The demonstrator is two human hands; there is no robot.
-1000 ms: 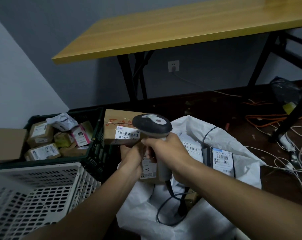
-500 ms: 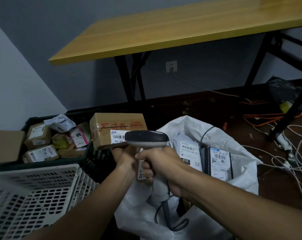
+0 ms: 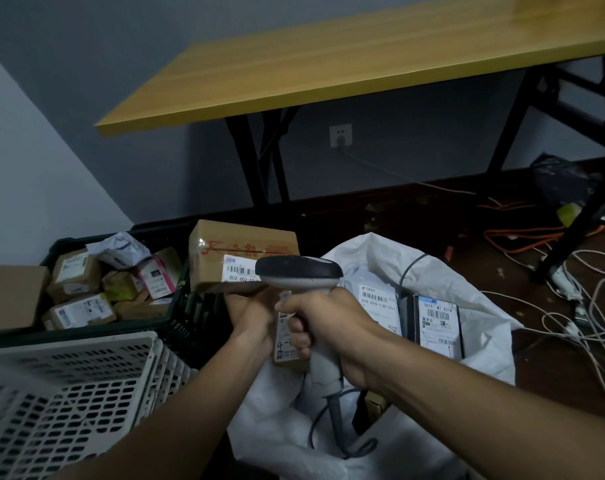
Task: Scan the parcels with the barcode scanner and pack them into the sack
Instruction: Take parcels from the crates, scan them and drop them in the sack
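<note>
"010-010 L30-551" on parcel label [image 3: 377,301]

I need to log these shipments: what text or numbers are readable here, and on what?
"602 602-12": label of the cardboard box that the left hand holds.
"010-010 L30-551": white parcel in the sack.
"501E- W1 A21B": dark parcel beside it.
Red characters on the box and crate labels: unreadable.

Both bare forearms were extended forward from the lower edge of the view, converging toward the centre. The right hand [image 3: 323,325] was held upright, its fingers [image 3: 296,332] curled tightly in a fist-like grip, knuckles turned leftward. The left hand [image 3: 251,315] was raised just beside it, palm upward, its fingers mostly hidden from view.
</note>
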